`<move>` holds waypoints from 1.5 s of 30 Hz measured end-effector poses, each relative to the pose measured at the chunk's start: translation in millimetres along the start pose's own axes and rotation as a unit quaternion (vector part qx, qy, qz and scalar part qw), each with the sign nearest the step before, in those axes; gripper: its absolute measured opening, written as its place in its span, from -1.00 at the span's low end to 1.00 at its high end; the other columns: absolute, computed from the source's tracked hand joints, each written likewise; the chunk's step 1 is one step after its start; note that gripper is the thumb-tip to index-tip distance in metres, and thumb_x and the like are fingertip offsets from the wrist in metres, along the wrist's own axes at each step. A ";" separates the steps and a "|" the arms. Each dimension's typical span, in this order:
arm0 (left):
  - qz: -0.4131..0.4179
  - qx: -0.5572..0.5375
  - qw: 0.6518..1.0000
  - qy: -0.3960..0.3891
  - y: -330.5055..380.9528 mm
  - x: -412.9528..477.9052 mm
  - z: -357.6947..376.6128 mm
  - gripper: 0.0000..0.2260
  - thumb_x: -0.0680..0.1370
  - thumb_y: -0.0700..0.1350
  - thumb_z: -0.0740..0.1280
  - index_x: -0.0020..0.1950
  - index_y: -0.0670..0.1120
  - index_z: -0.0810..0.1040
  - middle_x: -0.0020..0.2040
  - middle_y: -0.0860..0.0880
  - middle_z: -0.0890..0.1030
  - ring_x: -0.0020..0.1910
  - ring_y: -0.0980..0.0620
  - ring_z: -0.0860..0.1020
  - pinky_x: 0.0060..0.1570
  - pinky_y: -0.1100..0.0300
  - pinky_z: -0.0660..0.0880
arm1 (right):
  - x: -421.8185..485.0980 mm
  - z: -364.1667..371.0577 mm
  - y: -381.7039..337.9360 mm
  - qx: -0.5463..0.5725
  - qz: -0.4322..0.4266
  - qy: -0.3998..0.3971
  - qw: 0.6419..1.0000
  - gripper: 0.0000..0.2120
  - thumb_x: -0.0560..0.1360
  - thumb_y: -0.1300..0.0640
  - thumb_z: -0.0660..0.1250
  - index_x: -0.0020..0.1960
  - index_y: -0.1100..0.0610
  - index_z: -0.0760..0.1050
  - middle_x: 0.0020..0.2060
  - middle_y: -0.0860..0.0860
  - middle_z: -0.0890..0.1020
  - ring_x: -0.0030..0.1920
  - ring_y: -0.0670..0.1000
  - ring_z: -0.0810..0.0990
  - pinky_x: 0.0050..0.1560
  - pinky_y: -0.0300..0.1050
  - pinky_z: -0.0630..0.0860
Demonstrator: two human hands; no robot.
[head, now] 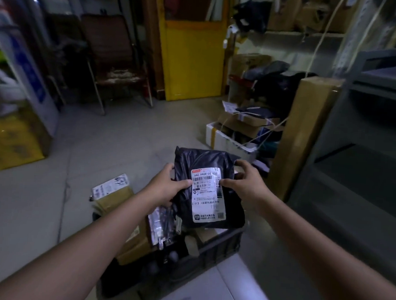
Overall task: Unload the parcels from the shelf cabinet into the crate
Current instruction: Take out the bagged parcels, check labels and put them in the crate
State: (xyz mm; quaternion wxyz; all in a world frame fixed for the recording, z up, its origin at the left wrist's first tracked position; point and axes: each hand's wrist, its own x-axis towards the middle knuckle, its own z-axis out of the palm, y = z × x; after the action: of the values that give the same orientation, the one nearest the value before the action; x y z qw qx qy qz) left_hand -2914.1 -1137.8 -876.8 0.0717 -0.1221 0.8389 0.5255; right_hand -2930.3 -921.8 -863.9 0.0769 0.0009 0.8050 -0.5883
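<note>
A crumpled black plastic parcel (207,191) is pinched by the left grip (167,185) and right grip (245,185) above the ribbed crate (223,244).

Under the parcel (210,189), the crate (223,246) is crowded: boxes (130,245) fill its left side and a foil bag (159,226) stands mid-crate. Open floor (115,141) lies left and ahead. At right, a tall carton (305,132) and the cabinet (355,192) close the way.

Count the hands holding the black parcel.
2. The left hand grips the left edge of the black parcel, and the right hand grips its right edge. Both thumbs reach the white label, above the crate. No hand seems hidden.
</note>
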 end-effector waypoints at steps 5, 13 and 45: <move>-0.048 0.012 0.998 0.027 -37.2 27.9 -42.7 -0.49 0.55 0.07 0.41 0.40 0.06 0.23 0.13 -0.08 0.60 0.05 -0.10 0.61 -0.32 0.13 0.55 | 47.8 64.6 3.8 -0.033 0.000 -0.047 0.998 -0.60 0.44 0.26 0.50 0.20 0.05 0.45 -0.14 0.00 0.68 -0.16 -0.01 0.70 -0.06 -0.01 0.65; -0.091 0.004 0.995 0.049 -98.7 84.4 -66.4 -0.59 0.56 0.00 0.41 0.29 0.11 0.26 0.19 -0.01 0.55 0.08 -0.03 0.58 -0.30 0.13 0.57 | 126.3 141.3 43.8 -0.086 -0.009 -0.082 0.993 -0.62 0.34 0.16 0.56 0.05 -0.04 0.48 -0.07 -0.02 0.69 -0.04 0.07 0.69 0.08 0.15 0.63; -0.249 0.072 0.964 -0.060 -201.5 219.6 -30.4 -0.71 0.60 -0.27 0.33 0.32 -0.24 0.44 -0.06 -0.18 0.55 -0.21 -0.05 0.58 -0.19 0.09 0.64 | 248.8 216.0 157.9 -0.199 0.043 -0.166 0.965 -0.46 0.43 0.18 0.50 0.37 0.17 0.43 0.14 0.13 0.64 0.09 0.15 0.64 0.16 0.14 0.60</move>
State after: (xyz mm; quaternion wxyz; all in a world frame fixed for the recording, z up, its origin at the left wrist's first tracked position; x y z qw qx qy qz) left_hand -3068.2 -1277.8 -1092.2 0.2589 -0.2903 0.8119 0.4354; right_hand -3135.2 -1100.0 -1108.4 0.2331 -0.0775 0.8808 -0.4047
